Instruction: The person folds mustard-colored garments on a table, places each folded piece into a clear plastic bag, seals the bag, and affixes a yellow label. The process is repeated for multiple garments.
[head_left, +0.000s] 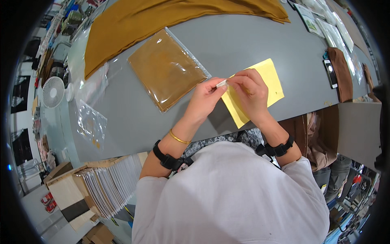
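Note:
In front of my chest both hands meet over the grey table [300, 67]. My left hand [204, 99] pinches a small white strip [222, 83] between thumb and fingertips; its exact kind is too small to tell. My right hand [252, 91] is closed, its fingertips together at the strip's right end. Under my right hand lies a yellow sheet [271, 77], partly covered by the hand. Just beyond my left hand is a clear plastic bag with folded brown cloth [166, 67] inside, lying flat and tilted on the table.
A long mustard-brown cloth [162, 20] spreads along the far side. Clear plastic bags [91, 122] lie at the left. A phone [330, 74] and a brown cloth [340, 75] are at the right edge. An open carton [327, 130] stands below right; a box of upright white sheets [109, 183] stands lower left.

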The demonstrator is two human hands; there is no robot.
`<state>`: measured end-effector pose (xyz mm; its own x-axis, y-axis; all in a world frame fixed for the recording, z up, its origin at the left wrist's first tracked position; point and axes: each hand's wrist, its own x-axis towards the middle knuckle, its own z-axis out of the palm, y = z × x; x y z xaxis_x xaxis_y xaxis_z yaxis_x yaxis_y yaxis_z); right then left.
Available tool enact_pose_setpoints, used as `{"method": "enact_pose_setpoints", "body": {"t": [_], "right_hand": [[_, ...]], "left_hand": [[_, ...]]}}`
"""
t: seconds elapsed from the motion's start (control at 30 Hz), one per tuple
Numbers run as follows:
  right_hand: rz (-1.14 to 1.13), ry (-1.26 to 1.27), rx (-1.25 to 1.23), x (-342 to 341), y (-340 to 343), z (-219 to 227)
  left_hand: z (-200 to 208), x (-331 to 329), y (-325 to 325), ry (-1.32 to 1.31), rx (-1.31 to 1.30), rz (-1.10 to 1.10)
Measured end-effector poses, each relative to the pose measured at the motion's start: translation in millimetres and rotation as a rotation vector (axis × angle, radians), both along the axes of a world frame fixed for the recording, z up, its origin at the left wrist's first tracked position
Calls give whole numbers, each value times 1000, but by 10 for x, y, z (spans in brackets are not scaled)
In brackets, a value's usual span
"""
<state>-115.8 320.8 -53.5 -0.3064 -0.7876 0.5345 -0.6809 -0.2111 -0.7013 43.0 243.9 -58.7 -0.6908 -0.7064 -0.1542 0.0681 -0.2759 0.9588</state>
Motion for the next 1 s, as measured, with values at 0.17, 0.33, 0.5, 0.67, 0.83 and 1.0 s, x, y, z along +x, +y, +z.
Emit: {"method": "enact_pose_setpoints", "body": {"t": [0.17,0.33,0.5,0.67,0.83,1.0], "right_hand": [[65,-553,150,-295,-63,-257],[-13,-972,409,-818,-335,-437],[-89,-833,241,-982,-738,-481],[-94,-83,115,-801,-765,-442],[32,-701,277,-712,-597,-208],[239,-364,592,-473,-555,-34]], "left_hand": [[111,187,-332,-127,-230,-96],[169,1092,-1129,-967,-1488,-147],[-61,1192,-927,-1075,-1387,-241],[-69,845,-613,-1042,-1271,-34],[-47,817,-552,-775,-1298,48],[-151,783,-412,-547,-1394,68]]}}
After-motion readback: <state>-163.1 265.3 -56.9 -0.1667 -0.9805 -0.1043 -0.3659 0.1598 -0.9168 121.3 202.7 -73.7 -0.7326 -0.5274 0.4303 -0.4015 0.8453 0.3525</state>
